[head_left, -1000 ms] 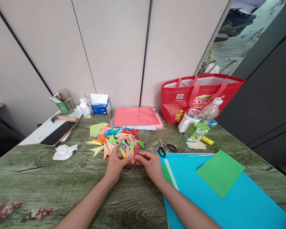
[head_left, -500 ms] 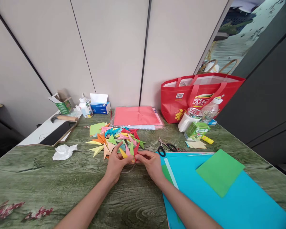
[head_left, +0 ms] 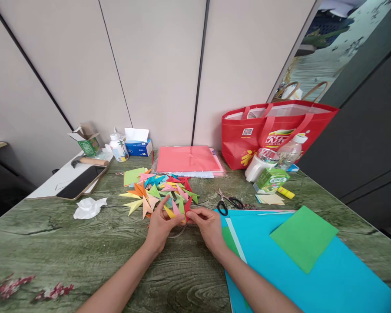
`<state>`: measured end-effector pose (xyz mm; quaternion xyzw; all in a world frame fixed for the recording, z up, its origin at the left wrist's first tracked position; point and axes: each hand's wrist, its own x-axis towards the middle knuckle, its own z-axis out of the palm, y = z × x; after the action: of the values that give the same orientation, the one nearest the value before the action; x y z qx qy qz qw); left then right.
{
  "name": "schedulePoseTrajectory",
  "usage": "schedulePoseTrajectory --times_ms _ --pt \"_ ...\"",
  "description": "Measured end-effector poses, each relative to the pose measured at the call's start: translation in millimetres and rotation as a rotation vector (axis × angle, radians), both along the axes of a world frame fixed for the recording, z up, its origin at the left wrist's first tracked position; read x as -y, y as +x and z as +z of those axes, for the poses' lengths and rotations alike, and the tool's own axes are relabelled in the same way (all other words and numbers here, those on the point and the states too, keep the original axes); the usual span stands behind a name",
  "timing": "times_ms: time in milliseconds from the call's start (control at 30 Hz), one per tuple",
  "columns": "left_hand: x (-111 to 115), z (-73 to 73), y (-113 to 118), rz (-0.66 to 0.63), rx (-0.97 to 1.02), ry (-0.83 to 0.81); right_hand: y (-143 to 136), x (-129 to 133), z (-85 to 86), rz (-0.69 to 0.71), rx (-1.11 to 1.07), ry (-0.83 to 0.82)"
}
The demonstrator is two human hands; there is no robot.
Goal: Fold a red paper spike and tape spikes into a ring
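L hand (head_left: 159,224) & R hand (head_left: 207,221) pinch opp. sides of the yellow-pink-green-red spiky folded-paper piece (head_left: 181,206), near side of the multicoloured folded-paper pile (head_left: 154,191) on the bench (head_left: 117,243). Prob. best: light grip near base, pts uncrushed.

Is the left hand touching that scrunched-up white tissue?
Apart. The head view shows a wide stretch of green wood-patterned tabletop between the left hand and the crumpled white tissue.
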<state>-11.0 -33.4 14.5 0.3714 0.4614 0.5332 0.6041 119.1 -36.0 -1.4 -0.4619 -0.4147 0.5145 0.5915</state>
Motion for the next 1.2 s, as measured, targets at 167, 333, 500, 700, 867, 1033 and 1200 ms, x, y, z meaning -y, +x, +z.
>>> schedulePoseTrajectory --times_ms 167,333,500,700,867,1033,1200 --pt "0.8 0.2 1.3 -0.002 -0.001 0.018 0.7 -0.2 -0.6 -0.001 0.042 -0.004" --pt "-0.9 -2.5 -0.5 0.028 0.044 -0.006 -0.2 -2.7 -1.3 0.040 -0.008 -0.045" --pt "-4.4 -2.7 -4.3 0.040 0.084 -0.017 3.7 -3.3 3.2 0.174 -0.056 -0.071" --pt "-3.5 -2.4 -2.5 0.017 0.045 -0.011 4.5 -2.9 3.1 0.167 -0.122 -0.121" --pt "-1.5 -3.6 -1.0 0.024 0.038 -0.002 5.8 -5.0 4.4 0.160 -0.125 -0.110" --pt "-2.6 -2.1 -1.1 0.038 -0.011 0.032 8.9 -7.0 5.0 0.202 -0.075 -0.013" --pt "-2.6 -0.6 -0.2 0.031 -0.060 0.034 11.2 -8.7 5.4 0.218 0.072 0.062"
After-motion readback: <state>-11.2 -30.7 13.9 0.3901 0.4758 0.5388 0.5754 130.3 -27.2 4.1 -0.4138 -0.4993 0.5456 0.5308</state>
